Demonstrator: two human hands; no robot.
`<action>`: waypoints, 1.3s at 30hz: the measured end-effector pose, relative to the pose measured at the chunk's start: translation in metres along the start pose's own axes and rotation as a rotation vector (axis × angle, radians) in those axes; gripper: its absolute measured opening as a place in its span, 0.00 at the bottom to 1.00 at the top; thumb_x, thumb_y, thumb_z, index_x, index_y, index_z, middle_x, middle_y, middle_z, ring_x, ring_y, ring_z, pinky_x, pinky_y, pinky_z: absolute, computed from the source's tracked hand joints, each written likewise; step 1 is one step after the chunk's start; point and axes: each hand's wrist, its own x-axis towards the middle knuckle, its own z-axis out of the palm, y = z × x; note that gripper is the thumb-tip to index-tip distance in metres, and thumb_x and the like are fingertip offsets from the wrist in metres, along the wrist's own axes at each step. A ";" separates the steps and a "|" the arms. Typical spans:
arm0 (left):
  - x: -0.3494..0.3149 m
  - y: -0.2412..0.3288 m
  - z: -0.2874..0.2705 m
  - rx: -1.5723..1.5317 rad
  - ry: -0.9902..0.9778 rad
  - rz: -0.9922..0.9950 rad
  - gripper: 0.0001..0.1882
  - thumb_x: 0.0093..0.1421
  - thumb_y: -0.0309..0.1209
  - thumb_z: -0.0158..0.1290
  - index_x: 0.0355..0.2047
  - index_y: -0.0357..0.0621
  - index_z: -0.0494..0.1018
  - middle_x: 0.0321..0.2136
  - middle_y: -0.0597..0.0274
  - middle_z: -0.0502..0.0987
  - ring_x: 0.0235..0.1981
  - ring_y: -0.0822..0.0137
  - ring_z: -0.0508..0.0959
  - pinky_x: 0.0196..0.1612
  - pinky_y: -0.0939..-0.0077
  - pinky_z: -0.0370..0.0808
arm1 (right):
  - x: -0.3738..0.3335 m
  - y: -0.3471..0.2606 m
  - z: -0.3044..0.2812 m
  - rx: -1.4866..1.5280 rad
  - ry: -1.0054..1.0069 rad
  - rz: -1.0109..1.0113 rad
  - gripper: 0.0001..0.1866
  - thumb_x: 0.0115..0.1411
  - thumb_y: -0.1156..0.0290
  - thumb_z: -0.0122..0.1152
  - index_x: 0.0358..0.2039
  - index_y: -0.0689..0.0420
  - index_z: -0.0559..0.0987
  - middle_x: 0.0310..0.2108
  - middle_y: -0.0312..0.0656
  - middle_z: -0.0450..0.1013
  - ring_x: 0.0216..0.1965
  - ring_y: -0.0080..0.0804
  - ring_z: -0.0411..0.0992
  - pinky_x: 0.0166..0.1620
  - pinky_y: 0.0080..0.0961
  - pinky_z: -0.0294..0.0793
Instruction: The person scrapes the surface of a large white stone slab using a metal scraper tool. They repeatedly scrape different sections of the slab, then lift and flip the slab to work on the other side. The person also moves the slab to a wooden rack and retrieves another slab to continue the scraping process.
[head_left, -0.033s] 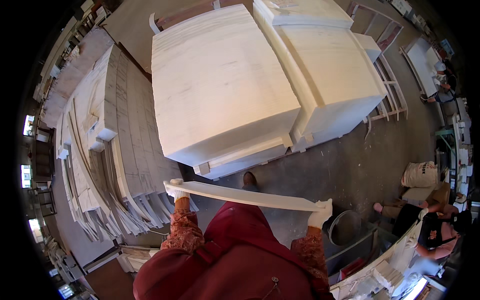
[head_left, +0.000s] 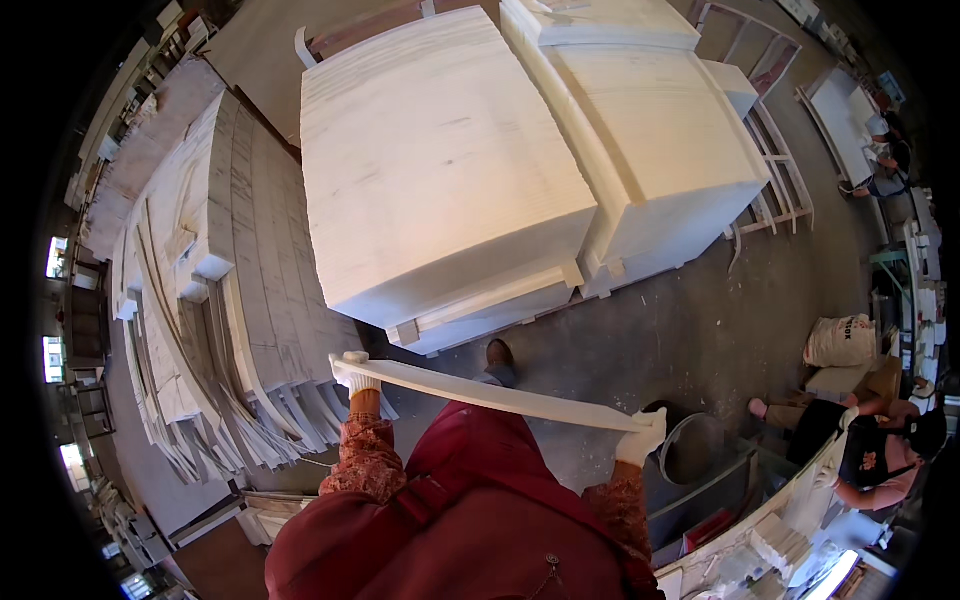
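Observation:
Before my body I carry a long, thin white board (head_left: 500,398), held crosswise with its narrow edge upward. My left hand (head_left: 356,371), in a white knitted glove, is closed round the board's left end. The gloved right hand (head_left: 643,436) grips the opposite end, which sits a little nearer to me. Beyond the board stands a large stack of white sheets (head_left: 440,170). The parts of my fingers behind the board are hidden.
A second white stack (head_left: 660,130) adjoins the first. Long pale planks (head_left: 270,280) lie piled at left. A round bin (head_left: 690,450) stands beside my right hand. At right are a white sack (head_left: 838,342) and a seated person (head_left: 885,455) at a cluttered workbench (head_left: 800,520).
The board has tilted slightly, its right end now a little lower and nearer to me, with my right hand. More of my shoe shows beyond the board. Both hands keep their grip.

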 end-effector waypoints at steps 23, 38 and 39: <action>-0.384 -0.179 -0.023 0.876 -1.191 -0.529 0.21 0.68 0.53 0.42 0.28 0.52 0.67 0.27 0.69 0.69 0.30 0.66 0.72 0.36 0.65 0.73 | -0.527 -0.021 -0.362 0.778 1.578 -0.199 0.15 0.67 0.52 0.56 0.33 0.50 0.73 0.32 0.35 0.68 0.36 0.32 0.68 0.44 0.38 0.68; -0.580 -0.250 -0.201 1.231 -1.363 -1.156 0.38 0.70 0.61 0.33 0.06 0.55 0.58 0.06 0.64 0.60 0.12 0.61 0.64 0.20 0.68 0.61 | -0.644 -0.022 -0.563 0.586 1.941 -0.395 0.25 0.70 0.57 0.50 0.60 0.62 0.68 0.58 0.38 0.63 0.58 0.30 0.61 0.62 0.29 0.55; -0.594 -0.231 -0.211 1.288 -1.455 -0.983 0.38 0.71 0.60 0.33 0.06 0.57 0.56 0.05 0.65 0.58 0.11 0.61 0.63 0.20 0.65 0.62 | -0.642 -0.030 -0.579 0.594 1.937 -0.388 0.30 0.70 0.56 0.49 0.66 0.63 0.66 0.65 0.40 0.62 0.65 0.33 0.60 0.68 0.31 0.53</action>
